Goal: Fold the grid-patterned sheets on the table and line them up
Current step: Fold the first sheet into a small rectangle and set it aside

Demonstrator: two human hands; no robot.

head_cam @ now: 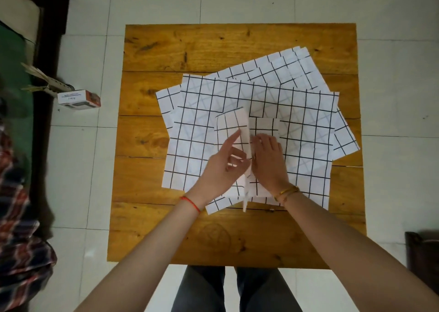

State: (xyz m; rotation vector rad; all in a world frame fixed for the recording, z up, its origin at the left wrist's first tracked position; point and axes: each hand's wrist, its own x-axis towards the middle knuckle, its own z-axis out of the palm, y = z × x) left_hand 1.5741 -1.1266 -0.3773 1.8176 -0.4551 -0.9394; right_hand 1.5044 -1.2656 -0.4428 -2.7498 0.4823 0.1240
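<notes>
Fingers of left hand (pixel 223 164) pinch the upright paper flap (pixel 244 131) while right hand (pixel 267 159) presses flat, fingers straight, on the folded sheet (pixel 266 126) atop the worktop (pixel 213 235).

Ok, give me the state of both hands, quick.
Left hand: holding the raised flap of the grid-patterned sheet.
Right hand: open, pressing flat on the same sheet.

Half-folded grid sheet (pixel 240 131) atop loosely stacked sheets (pixel 306 126).

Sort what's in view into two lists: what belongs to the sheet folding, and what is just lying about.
Job: sheet being folded; loose grid sheets; left hand; right hand; wooden table.
Lying about: small cardboard box; shuttlecocks; plaid cloth.
</notes>
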